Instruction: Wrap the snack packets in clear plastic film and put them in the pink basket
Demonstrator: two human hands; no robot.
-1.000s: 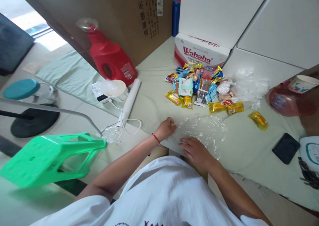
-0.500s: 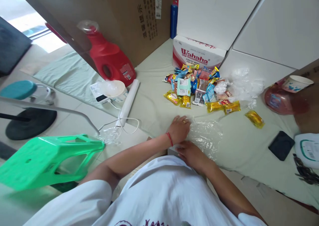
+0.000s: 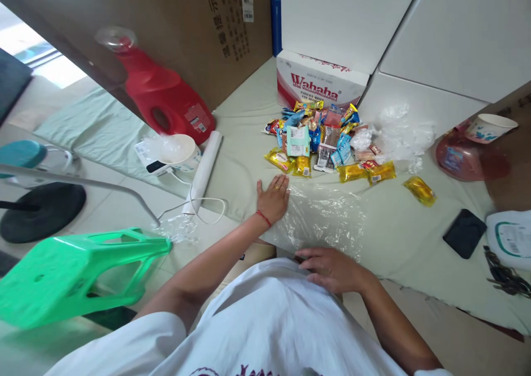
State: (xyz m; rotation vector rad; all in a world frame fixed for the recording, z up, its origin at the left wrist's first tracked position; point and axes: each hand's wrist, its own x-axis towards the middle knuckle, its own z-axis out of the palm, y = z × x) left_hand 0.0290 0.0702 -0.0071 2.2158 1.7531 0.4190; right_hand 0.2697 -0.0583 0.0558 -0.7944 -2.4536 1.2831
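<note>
My left hand [image 3: 274, 199] lies flat at the left edge of a clear plastic bag [image 3: 321, 215], its fingers stretched out on the cloth-covered table. A red string circles that wrist. Close to my white shirt, my right hand [image 3: 329, 268] hangs by the bag's near edge with fingers apart and nothing visible in it. The bag is spread out and wrinkled. Beyond it sits a pile of wrapped snacks [image 3: 297, 139] in several colours, with yellow packets along its front. One yellow packet [image 3: 420, 191] lies alone to the right.
Behind the snacks stands a Wahaha box [image 3: 319, 83]; crumpled clear bags [image 3: 402, 132] lie to its right. A red detergent jug [image 3: 166, 97], paper cup [image 3: 185, 152] and white roll [image 3: 203, 171] are at left. A black phone-like object [image 3: 464, 233] lies right. A green stool [image 3: 83, 271] stands beside the table.
My left hand has moved left and away from me, flattening at the bag's edge. My right hand has drawn apart from it, nearer my body. The bag is more spread out. The view has shifted slightly.
</note>
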